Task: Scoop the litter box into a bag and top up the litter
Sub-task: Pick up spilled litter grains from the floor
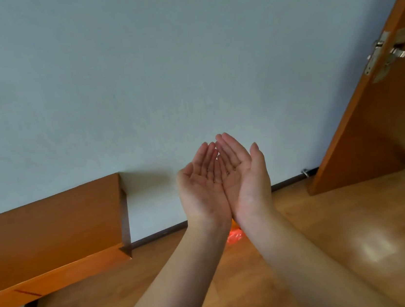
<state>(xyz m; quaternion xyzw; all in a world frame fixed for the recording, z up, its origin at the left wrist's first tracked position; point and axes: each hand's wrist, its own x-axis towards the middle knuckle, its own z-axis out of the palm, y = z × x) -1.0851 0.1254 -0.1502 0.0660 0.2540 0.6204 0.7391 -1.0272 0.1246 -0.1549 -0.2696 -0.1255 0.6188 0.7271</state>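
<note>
Litter box, scoop and litter supply are nowhere in this view; the only candidate for a task item is an orange, crinkled scrap of plastic (pixel 235 236) showing between the two wrists, low on the floor, which may be the bag, though too little of it shows to be sure.

Both hands are raised palm-up with nothing in them. The left hand (pixel 201 186) and the right hand (pixel 243 176) lie side by side, their little-finger edges touching, fingers straight and together, forming a shallow cup. Neither pinches or curls round anything. This looks to me like a display of bare palms, not a working grip, so I judge the scooping has not begun, or the hands are between steps.

The forearms rise from the bottom edge and converge at the wrists, directly above the orange plastic, which they mostly hide.

Taking that plastic as the landmark: the pale wall (pixel 185 66) stands behind it, with a dark skirting strip at its foot. A wooden board (pixel 51 235) leans out from the wall to the left of it. An open wooden door (pixel 377 132) with a metal latch (pixel 388 51) stands to the right. Glossy wooden floor (pixel 347 237) spreads around it, with a bright patch of glare to the right.
</note>
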